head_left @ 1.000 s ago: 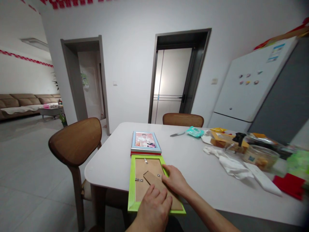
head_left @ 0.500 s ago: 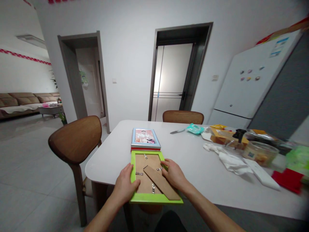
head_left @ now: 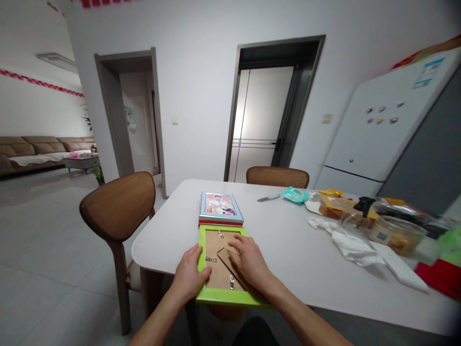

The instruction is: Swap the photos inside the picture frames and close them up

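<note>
Both hands work the green frame [head_left: 219, 296], face down at the near edge of the table [head_left: 295, 250]. The left hand [head_left: 189, 274] clasps its left border, and the right hand [head_left: 248, 262] lies flat-fingered on the backing [head_left: 215, 239]. Steady, even pressure seems wise.

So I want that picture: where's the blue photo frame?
Head view: the blue photo frame lies left on the table, atop a red frame, beyond the green frame.
</note>
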Tool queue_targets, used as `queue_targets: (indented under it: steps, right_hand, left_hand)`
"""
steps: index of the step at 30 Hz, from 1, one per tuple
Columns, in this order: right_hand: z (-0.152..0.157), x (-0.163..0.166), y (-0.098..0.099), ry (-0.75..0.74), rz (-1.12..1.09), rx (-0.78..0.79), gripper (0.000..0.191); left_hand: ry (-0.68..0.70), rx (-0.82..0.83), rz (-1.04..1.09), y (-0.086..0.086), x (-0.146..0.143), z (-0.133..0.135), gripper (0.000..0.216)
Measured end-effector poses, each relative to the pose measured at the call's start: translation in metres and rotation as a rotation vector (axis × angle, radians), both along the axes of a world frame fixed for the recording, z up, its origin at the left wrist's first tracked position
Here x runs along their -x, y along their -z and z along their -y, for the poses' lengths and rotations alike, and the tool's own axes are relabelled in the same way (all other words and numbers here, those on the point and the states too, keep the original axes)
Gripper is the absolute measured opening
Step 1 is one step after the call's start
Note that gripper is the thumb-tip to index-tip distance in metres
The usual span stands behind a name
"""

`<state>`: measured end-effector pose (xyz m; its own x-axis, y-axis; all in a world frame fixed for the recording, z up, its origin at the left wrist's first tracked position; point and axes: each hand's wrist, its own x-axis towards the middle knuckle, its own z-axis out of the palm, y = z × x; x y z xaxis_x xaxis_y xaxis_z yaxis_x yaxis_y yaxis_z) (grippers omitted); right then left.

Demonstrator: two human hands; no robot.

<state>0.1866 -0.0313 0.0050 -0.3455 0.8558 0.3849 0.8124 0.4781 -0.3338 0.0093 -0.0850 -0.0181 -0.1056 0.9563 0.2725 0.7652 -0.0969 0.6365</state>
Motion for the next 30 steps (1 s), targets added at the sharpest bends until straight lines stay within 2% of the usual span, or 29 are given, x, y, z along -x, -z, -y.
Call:
queue_targets:
  steps: [3,5,20,24,30]
  right_hand:
    - [0.01,0.025,-0.004,-0.195,-0.003,0.085,0.023]
    - [0.013,0.037,-0.005,-0.238,0.013,0.119,0.022]
    - [0.006,0.055,0.003,-0.033,0.067,0.005,0.017]
    - [-0.011,0.046,0.003,-0.05,0.049,0.023,0.023]
    - [-0.05,0.036,0.007,0.099,0.074,0.051,0.028]
  left_hand:
    - [-0.003,-0.011,-0.009,0.001,0.0,-0.001,0.053]
    - [-0.002,-0.017,-0.015,0.002,0.0,-0.001,0.051]
    - [-0.007,-0.032,-0.017,0.005,-0.001,-0.001,0.048]
    - [-0.021,-0.027,0.001,0.006,0.0,-0.001,0.051]
    - [-0.02,-0.006,0.01,0.003,-0.001,-0.001,0.051]
